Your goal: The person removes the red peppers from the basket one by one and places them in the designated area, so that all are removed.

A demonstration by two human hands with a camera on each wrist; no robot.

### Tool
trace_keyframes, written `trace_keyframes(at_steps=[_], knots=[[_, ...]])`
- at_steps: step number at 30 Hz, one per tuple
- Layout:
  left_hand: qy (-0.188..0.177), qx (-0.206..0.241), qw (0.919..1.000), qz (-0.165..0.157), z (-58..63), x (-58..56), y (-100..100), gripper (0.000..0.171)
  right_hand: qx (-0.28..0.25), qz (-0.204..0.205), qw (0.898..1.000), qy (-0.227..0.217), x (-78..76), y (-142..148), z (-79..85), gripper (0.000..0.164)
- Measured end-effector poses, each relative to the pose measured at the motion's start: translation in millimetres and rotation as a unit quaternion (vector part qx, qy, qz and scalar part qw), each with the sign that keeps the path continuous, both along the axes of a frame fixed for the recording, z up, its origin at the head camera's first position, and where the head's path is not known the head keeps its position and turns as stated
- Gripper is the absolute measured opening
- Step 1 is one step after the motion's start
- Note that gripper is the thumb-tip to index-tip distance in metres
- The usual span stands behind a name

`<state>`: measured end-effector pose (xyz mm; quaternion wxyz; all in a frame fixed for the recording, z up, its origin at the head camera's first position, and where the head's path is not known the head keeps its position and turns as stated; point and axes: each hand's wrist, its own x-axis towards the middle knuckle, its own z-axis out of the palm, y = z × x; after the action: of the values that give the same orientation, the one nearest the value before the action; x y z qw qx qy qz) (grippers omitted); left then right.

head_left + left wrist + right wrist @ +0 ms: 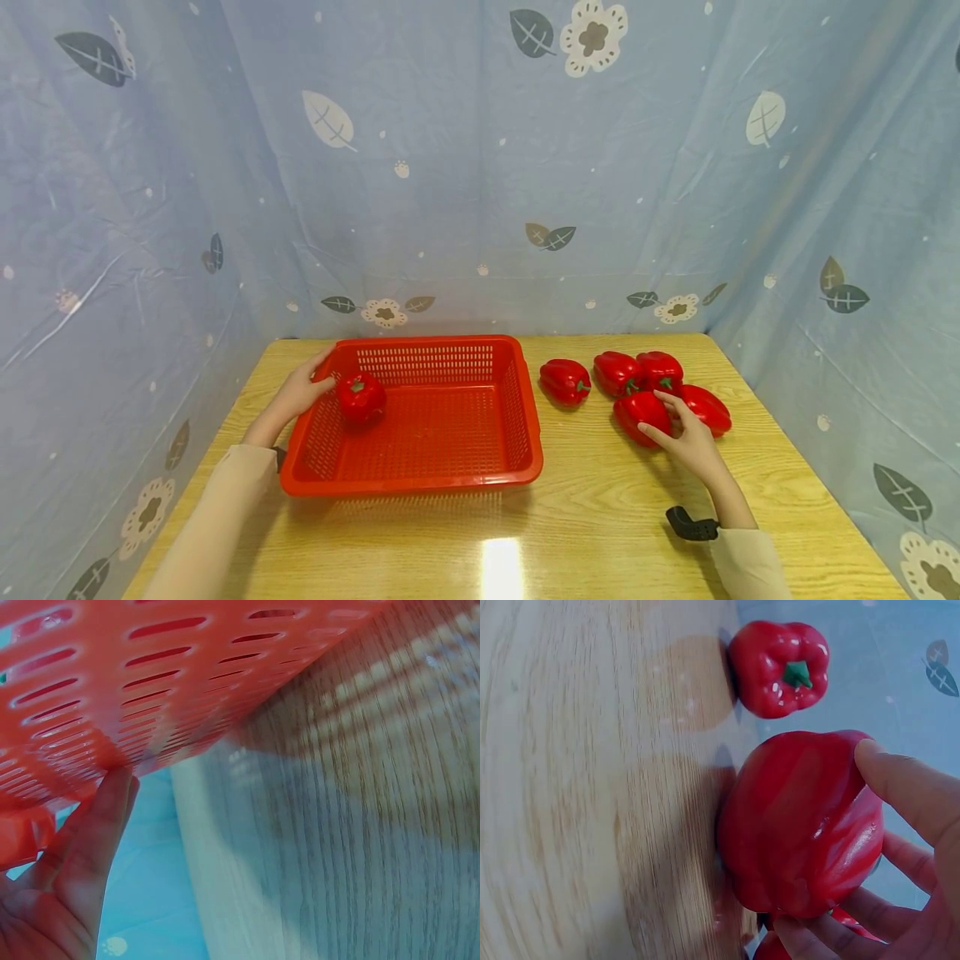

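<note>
A red plastic basket [420, 481] with slotted walls stands on the table, one red bell pepper [362, 402] inside at its left end. My left hand [296, 393] holds the basket's left side, thumb over the rim; in the left wrist view its fingers [112, 799] lie against the outer slotted wall. At the right, my right hand [692, 442] grips the nearest red bell pepper [639, 417] of a group. The right wrist view has the thumb [900, 780] on one side of this pepper [802, 825] and the other fingers curled round the opposite side.
Behind and beside the gripped pepper lie more red bell peppers [617, 372], several touching one another. A single bell pepper [565, 382] lies between them and the basket. Blue patterned curtains [480, 183] enclose the wooden table [592, 533] at the back and sides.
</note>
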<state>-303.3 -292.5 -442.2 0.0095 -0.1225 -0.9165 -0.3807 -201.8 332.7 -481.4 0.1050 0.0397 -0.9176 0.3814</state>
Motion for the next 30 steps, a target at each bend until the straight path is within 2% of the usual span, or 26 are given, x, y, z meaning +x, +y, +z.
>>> trace_keyframes(at_steps=[13, 24, 30], knots=[[0.004, 0.008, 1.0000, -0.003, -1.4, -0.6, -1.4, 0.065, 0.016, 0.004, 1.000, 0.010, 0.2, -0.1, 0.5, 0.066], [-0.003, 0.008, 1.0000, -0.003, -1.2, -1.6, -2.0, 0.066, 0.038, 0.004, 0.998, 0.044, 1.1, -2.4, 0.6, 0.063], [-0.003, 0.009, 1.0000, -0.003, -0.9, 0.0, -1.6, 0.066, 0.044, 0.000, 0.998, 0.046, 1.7, -2.6, 1.1, 0.064]])
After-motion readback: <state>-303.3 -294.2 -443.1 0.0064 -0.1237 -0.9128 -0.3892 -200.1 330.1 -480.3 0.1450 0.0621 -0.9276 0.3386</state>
